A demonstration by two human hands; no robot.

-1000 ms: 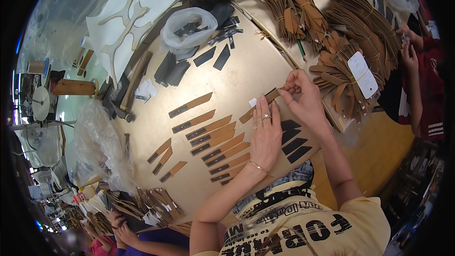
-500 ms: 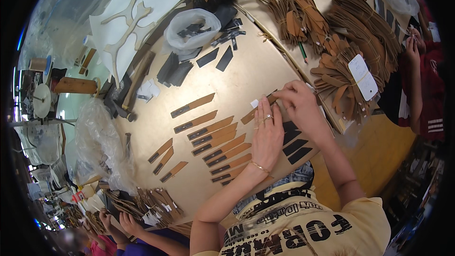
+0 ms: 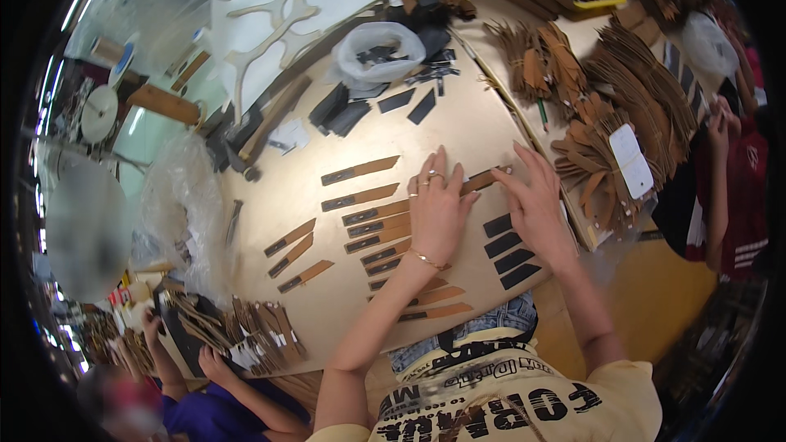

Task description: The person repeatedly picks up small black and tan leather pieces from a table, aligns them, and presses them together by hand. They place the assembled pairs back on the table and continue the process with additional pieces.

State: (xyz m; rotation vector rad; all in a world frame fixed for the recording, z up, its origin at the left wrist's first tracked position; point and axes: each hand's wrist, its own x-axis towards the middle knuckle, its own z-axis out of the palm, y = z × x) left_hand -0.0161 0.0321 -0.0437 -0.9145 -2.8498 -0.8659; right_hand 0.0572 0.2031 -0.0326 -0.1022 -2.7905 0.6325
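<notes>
A tan leather strip (image 3: 481, 181) lies on the table between my hands. My left hand (image 3: 438, 209) rests on the table with its fingers stretched out, beside the strip's left end, which it partly hides. My right hand (image 3: 536, 205) is at the other end, thumb tip near or touching the strip and fingers spread apart. Several similar tan strips with dark patches (image 3: 381, 211) lie in a slanting column to the left, some under my left wrist. Farther left is a small group of tan strips (image 3: 291, 255). Dark strips (image 3: 509, 255) lie below my right hand.
Black pieces (image 3: 340, 110) and a plastic bag (image 3: 381, 53) stand at the back. Bundled brown leather pieces (image 3: 606, 98) with a white tag (image 3: 630, 161) fill the right side. A crumpled clear bag (image 3: 184, 213) is at left. Co-workers' hands (image 3: 719, 119) show at right and lower left.
My right hand has gone from a pinch at the strip's end to spread fingers. My left hand has shifted left, off the strip's middle. The whole view has shifted too.
</notes>
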